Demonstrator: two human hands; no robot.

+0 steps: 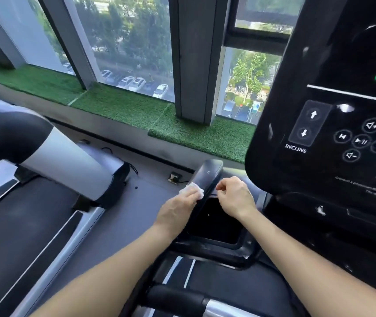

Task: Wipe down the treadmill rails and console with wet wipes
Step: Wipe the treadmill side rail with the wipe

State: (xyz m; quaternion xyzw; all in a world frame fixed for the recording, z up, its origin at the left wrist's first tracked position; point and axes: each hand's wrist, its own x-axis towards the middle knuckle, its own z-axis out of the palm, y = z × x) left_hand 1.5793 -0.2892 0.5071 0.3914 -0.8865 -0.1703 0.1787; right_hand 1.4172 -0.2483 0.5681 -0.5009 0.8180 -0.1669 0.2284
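A black handgrip rail point(207, 175) rises at the left of the treadmill console point(324, 133). My left hand point(177, 209) presses a white wet wipe point(192, 191) against the rail's left side, fingers wrapped over the wipe. My right hand point(235, 195) hovers just right of the rail with its fingers curled and nothing seen in it. The glossy black console shows incline arrows and media buttons. A black cup recess point(216, 223) lies between my two wrists.
A second treadmill point(45, 179) with a grey upright and dark belt stands at the left, across a grey floor gap point(136, 207). A green turf sill point(125, 106) and windows run along the back. A floor socket point(174, 178) sits near the rail.
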